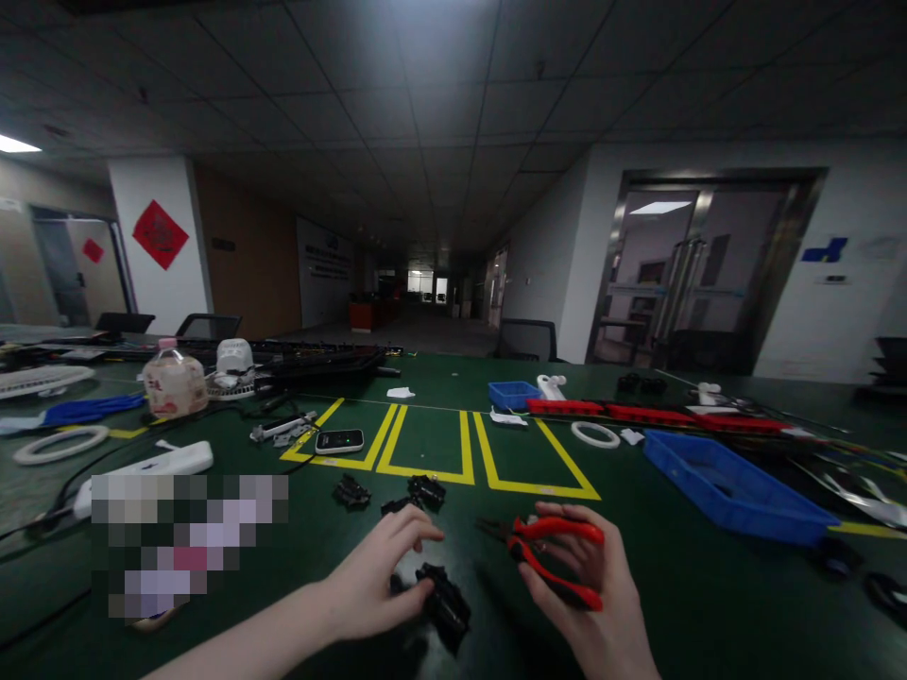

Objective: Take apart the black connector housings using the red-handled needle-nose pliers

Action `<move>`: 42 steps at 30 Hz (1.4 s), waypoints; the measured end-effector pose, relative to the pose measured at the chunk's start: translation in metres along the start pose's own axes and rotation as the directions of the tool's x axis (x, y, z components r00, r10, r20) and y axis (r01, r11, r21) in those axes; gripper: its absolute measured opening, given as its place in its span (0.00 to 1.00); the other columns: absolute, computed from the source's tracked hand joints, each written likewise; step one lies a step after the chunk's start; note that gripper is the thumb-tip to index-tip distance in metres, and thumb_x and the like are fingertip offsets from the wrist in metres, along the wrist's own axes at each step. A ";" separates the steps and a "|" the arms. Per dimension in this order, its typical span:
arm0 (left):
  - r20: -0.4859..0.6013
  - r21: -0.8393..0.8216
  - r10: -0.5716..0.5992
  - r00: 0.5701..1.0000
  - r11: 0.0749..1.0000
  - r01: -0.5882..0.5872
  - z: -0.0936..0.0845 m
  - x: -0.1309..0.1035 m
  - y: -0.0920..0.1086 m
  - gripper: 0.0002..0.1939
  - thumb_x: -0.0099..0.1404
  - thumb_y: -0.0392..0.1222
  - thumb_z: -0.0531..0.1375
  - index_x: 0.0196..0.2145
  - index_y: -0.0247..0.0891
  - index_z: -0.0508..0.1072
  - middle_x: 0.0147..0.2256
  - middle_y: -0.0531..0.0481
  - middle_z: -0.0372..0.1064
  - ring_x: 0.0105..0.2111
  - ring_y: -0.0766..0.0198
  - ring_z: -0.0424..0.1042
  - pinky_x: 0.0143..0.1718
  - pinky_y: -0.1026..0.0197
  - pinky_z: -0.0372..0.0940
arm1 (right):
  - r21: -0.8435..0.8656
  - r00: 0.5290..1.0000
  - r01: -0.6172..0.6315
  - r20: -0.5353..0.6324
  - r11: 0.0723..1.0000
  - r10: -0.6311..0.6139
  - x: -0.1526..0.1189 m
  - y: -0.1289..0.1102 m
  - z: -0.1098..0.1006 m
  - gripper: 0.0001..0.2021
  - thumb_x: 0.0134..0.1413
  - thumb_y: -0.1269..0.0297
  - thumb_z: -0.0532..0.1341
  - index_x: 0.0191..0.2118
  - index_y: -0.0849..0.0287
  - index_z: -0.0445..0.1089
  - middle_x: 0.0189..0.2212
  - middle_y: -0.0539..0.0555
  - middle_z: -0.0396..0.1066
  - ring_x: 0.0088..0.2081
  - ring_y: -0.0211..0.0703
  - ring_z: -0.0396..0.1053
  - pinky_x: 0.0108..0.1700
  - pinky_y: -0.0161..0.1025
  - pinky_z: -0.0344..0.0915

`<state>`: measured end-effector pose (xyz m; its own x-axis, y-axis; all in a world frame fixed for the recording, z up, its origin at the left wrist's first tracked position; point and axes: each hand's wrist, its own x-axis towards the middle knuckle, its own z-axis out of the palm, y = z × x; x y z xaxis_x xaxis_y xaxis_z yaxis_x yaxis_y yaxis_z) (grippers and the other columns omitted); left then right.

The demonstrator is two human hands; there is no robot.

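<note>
My right hand [602,576] is wrapped around a pair of needle-nose pliers [559,534] with red handles; the handles are spread and the dark jaws point left. Over the table's near middle, my left hand [386,571] has curved fingers held apart from the thumb. That thumb touches or nearly touches the edge of a black plastic part [445,604], whose details are too dark to make out. Just beyond the left fingers lie another black part [426,491] and a similar black piece [351,492], both on the green tabletop [304,538].
Yellow tape outlines [425,472] mark the table ahead, with a small white-edged device [339,441] on the left one. A blue tray [737,501] and red strips [658,416] lie right. At left are a bottle [174,382], a white power strip [148,472] and cables.
</note>
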<state>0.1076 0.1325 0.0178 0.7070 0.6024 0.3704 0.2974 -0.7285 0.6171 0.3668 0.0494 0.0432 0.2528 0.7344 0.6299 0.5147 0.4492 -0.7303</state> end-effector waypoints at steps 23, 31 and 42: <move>0.011 -0.038 0.452 0.892 0.891 -0.452 0.064 -0.015 0.085 0.32 0.54 0.36 0.61 0.55 0.42 0.56 0.54 0.39 0.59 0.54 0.50 0.68 0.52 0.54 0.71 | -0.766 0.851 0.526 0.470 0.371 -0.236 0.004 -0.036 0.033 0.17 0.63 0.66 0.61 0.56 0.59 0.66 0.47 0.57 0.70 0.44 0.47 0.69 0.45 0.46 0.68; -0.017 -0.013 0.372 0.928 0.928 -0.373 0.061 -0.019 0.085 0.30 0.54 0.37 0.60 0.54 0.42 0.58 0.60 0.38 0.52 0.48 0.54 0.69 0.49 0.53 0.71 | -0.763 0.868 0.496 0.431 0.415 -0.246 0.006 -0.049 0.026 0.23 0.55 0.76 0.59 0.57 0.61 0.62 0.45 0.61 0.72 0.43 0.53 0.68 0.43 0.46 0.62; 0.108 -0.025 0.428 0.897 0.904 -0.427 0.063 -0.020 0.084 0.28 0.57 0.41 0.61 0.55 0.40 0.60 0.63 0.37 0.53 0.41 0.59 0.73 0.44 0.56 0.73 | -0.706 0.848 0.530 0.459 0.470 -0.266 0.001 -0.041 0.026 0.25 0.54 0.76 0.58 0.58 0.61 0.62 0.48 0.61 0.72 0.47 0.54 0.69 0.46 0.46 0.61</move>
<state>0.1587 0.0388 0.0188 0.8312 0.1939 0.5211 -0.0495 -0.9076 0.4168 0.3249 0.0451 0.0669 -0.2988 0.7368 0.6065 0.9542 0.2408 0.1776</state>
